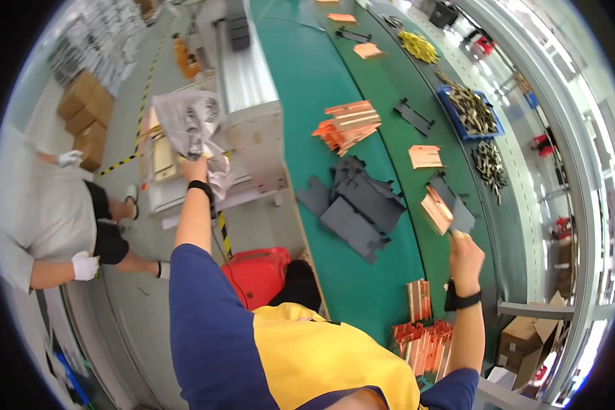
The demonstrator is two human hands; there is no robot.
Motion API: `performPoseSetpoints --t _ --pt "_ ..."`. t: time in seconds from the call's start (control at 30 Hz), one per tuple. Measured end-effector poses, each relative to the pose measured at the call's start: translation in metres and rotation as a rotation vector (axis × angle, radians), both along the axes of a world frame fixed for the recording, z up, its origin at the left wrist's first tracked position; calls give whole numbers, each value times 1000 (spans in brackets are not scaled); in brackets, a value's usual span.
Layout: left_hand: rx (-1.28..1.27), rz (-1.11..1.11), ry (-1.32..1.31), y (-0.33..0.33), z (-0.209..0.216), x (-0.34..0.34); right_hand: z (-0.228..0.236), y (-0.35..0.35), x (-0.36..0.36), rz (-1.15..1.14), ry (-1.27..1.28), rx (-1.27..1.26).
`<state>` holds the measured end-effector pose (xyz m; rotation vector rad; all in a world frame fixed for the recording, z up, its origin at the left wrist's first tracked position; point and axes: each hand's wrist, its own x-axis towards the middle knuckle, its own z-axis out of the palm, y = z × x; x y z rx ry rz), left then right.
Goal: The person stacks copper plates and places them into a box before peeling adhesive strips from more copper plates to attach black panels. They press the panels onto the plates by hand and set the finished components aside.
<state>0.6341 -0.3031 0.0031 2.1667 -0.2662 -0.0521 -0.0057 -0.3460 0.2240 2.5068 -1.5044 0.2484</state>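
My left hand [195,167] reaches out to the left, closed on a crumpled pale grey plastic bag [190,123] above a bench with boxes; the bag partly hides the fingers. Out over the green conveyor belt, my right hand [466,258] pinches the near end of a dark grey notched sheet [462,216]. A copper-coloured ridged plate [436,209] lies right beside that sheet, and another copper-coloured plate [426,156] sits farther up the belt. Between my arms, several dark grey sheets [359,205] are heaped on the green table.
A copper-plate stack [348,126] lies farther up, another [424,345] near my body. Beyond the belt are a blue crate [468,113] of small metal parts and a yellow pile [418,47]. A red stool [256,277] stands left of the table. At left is a person [55,205] in white gloves.
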Motion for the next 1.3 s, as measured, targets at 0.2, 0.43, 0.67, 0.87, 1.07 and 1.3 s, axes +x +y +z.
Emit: performPoseSetpoints --t 0.2,0.43,0.67,0.87,1.07,1.3 --pt "-612 114 501 -42 -94 86 -45 -31 91 581 -32 -56" --pt "-849 -95 679 -56 -125 77 -97 -39 116 863 17 6" --pt "-169 -7 -251 42 -69 -28 -120 -48 84 706 287 23" --pt "753 -98 337 302 -272 -111 -142 -49 81 744 265 79" --pt "825 -192 553 339 -278 -134 -142 -33 82 452 43 99" --pt "853 -792 393 312 -276 -117 -149 -26 74 191 20 105"
